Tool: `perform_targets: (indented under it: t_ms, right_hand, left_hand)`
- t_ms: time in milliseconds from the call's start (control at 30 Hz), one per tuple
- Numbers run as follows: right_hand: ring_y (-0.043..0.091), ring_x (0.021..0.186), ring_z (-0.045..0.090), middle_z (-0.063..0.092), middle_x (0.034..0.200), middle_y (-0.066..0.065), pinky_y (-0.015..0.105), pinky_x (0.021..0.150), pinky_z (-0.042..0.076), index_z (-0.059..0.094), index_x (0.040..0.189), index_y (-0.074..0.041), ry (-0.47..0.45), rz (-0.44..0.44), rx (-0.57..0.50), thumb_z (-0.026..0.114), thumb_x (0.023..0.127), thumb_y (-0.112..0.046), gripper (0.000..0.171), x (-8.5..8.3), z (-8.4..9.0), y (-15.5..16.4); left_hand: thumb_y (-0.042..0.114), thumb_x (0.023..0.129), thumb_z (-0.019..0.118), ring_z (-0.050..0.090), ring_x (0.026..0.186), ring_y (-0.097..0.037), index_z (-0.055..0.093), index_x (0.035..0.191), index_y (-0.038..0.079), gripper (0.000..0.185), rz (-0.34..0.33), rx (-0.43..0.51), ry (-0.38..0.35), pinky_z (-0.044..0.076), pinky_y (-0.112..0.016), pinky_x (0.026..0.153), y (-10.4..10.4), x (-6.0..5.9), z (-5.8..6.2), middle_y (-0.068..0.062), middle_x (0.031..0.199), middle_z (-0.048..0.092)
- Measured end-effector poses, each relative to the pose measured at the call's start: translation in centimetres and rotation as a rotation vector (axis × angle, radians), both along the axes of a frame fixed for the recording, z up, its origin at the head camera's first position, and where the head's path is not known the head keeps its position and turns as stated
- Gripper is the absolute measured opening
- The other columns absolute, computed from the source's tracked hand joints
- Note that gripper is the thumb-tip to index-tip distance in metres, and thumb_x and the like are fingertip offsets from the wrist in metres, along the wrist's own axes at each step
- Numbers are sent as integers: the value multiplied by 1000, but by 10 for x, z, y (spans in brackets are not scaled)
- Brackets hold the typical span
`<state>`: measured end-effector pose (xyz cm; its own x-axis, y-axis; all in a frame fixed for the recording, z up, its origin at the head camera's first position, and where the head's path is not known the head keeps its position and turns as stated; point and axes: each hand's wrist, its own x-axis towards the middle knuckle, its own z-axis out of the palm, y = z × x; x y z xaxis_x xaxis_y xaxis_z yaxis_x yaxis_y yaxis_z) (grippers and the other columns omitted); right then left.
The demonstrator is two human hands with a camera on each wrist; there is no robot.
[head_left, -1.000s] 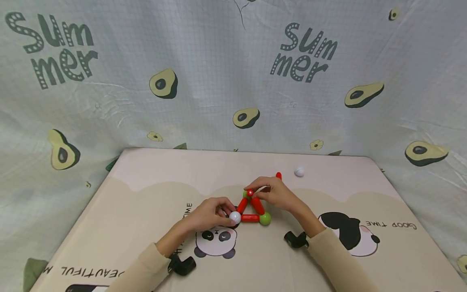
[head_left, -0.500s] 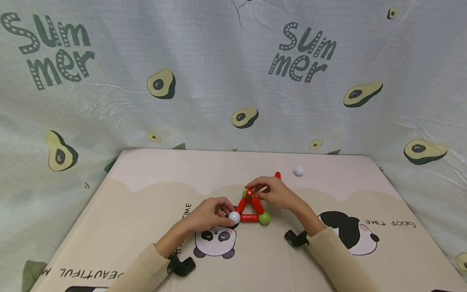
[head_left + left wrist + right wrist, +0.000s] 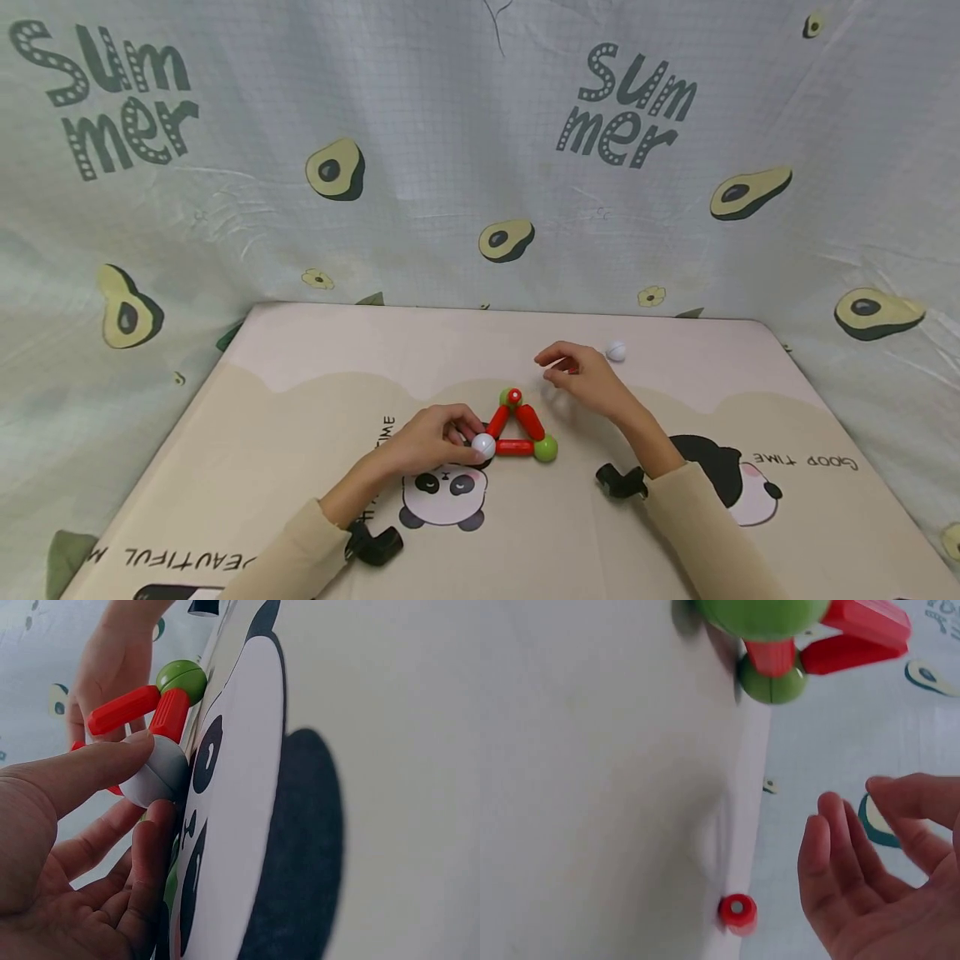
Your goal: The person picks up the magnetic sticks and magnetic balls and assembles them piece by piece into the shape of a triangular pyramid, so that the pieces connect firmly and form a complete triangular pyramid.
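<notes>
My left hand [image 3: 435, 435] pinches a white ball [image 3: 159, 776] between thumb and fingers. The ball is one corner of a triangle of red magnetic rods on the table; a front red rod [image 3: 515, 447] joins it to a green ball [image 3: 546, 448]. Another green ball [image 3: 506, 397] forms the far corner, with a red rod end [image 3: 514, 396] pointing up over it. In the left wrist view, a raised red rod [image 3: 124, 709] slants off a green ball [image 3: 182, 681]. My right hand [image 3: 588, 379] hovers apart from the triangle, fingers loosely bent, holding nothing.
A loose red rod [image 3: 739, 913] lies on the table beneath the right hand, mostly hidden in the head view. Beyond that hand sits a loose white ball [image 3: 616, 352]. The panda-print table mat [image 3: 300, 467] meets an avocado-print cloth [image 3: 420, 167] behind.
My right hand has let go at the triangle's far corner and moved right and away, toward the loose rod. The left hand keeps its pinch on the white ball.
</notes>
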<state>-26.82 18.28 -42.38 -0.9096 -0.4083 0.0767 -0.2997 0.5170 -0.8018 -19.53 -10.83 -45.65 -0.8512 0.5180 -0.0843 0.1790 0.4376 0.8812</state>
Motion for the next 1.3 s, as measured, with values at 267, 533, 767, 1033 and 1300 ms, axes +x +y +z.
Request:
perform_targets:
  t_ms: [267, 533, 767, 1033, 1300]
  right_hand:
    - [34, 107, 67, 67, 127, 23, 33, 87, 54, 62, 129, 1, -55, -177, 20, 59, 100, -10, 32, -13, 3, 27]
    - [31, 104, 68, 66, 127, 22, 37, 84, 57, 59, 132, -1, -140, -251, 183, 64, 99, -23, 39, -26, -2, 34]
    - [22, 86, 66, 64, 123, 23, 27, 73, 55, 53, 136, 0, -226, -278, 316, 70, 97, -28, 51, -40, -8, 27]
    - [21, 84, 64, 63, 124, 25, 25, 70, 55, 56, 135, 3, -220, -253, 362, 70, 94, -21, 49, -49, -9, 24]
    - [20, 83, 64, 65, 115, 21, 25, 70, 55, 60, 132, 3, -251, -241, 300, 66, 96, -18, 42, -50, -8, 25]
  left_hand:
    - [20, 88, 81, 61, 85, -15, 69, 112, 9, 28, 1, -7, 2, 50, -23, 71, -1, 2, 0, -3, 99, 66]
    - [19, 88, 81, 60, 84, -16, 70, 111, 9, 28, -2, 0, 2, 49, -23, 70, -1, 2, 0, -3, 98, 65]
    - [20, 88, 81, 60, 84, -15, 70, 111, 9, 28, -14, 5, 6, 50, -23, 70, -1, 0, -1, -4, 98, 66]
    - [20, 87, 81, 60, 84, -15, 70, 111, 9, 28, -5, 12, 1, 49, -22, 70, 1, -1, 0, -6, 99, 66]
    - [20, 87, 81, 60, 84, -15, 70, 111, 9, 28, 17, 5, -13, 49, -22, 71, 2, -1, 3, -4, 99, 66]
